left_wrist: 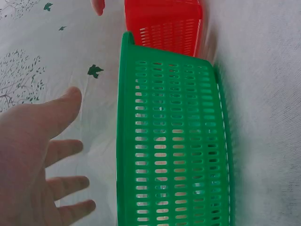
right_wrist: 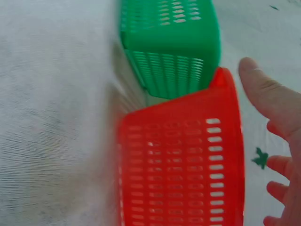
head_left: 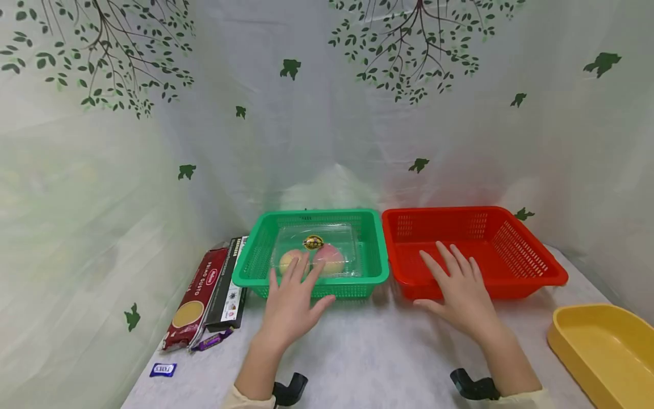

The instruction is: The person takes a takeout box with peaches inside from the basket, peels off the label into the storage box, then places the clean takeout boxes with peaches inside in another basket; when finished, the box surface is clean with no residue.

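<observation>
My left hand (head_left: 291, 309), fingers spread, hovers above the near rim of a green plastic basket (head_left: 379, 255). In that basket lies a clear plastic box (head_left: 286, 234) with a round black-and-gold sticker, holding round pinkish-yellow fruit (head_left: 331, 258). My right hand (head_left: 460, 298), fingers also spread, is over the near rim of a red plastic basket (head_left: 531, 250) that stands beside the green one. Neither hand holds anything. In the left wrist view the left hand (left_wrist: 28, 165) is apart from the green basket's rim; in the right wrist view the right hand (right_wrist: 282, 127) is apart from the red rim.
Left of the green basket lie a dark red food packet (head_left: 199, 295), a black box (head_left: 225, 295), a purple-wrapped bar (head_left: 213, 339) and a small blue packet (head_left: 163, 370). A yellow tray (head_left: 608, 341) stands at the right edge. A leaf-printed curtain (head_left: 327, 136) hangs behind.
</observation>
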`<action>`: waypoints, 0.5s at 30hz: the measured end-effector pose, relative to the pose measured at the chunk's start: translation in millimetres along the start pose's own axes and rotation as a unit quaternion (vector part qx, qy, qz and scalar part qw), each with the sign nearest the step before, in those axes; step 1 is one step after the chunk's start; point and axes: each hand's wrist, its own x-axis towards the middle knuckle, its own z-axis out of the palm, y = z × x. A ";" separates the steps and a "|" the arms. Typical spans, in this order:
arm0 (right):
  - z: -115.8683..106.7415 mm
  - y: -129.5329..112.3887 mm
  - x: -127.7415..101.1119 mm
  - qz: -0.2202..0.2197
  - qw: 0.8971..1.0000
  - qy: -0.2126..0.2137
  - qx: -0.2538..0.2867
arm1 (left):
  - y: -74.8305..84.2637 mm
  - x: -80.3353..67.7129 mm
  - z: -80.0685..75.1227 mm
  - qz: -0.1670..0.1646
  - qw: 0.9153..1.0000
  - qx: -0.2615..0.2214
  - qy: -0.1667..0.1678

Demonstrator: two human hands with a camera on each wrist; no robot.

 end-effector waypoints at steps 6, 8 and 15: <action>1.6 -7.2 13.1 -0.016 0.998 0.031 0.050 | -4.8 7.3 -1.7 0.003 0.998 -0.039 0.055; 2.3 -12.2 19.0 -0.019 0.995 0.046 0.082 | -10.1 8.4 -1.5 -0.004 0.996 -0.052 0.066; 17.1 -37.4 34.2 -0.034 0.983 0.050 0.174 | -33.8 7.2 2.6 -0.037 0.982 -0.126 0.134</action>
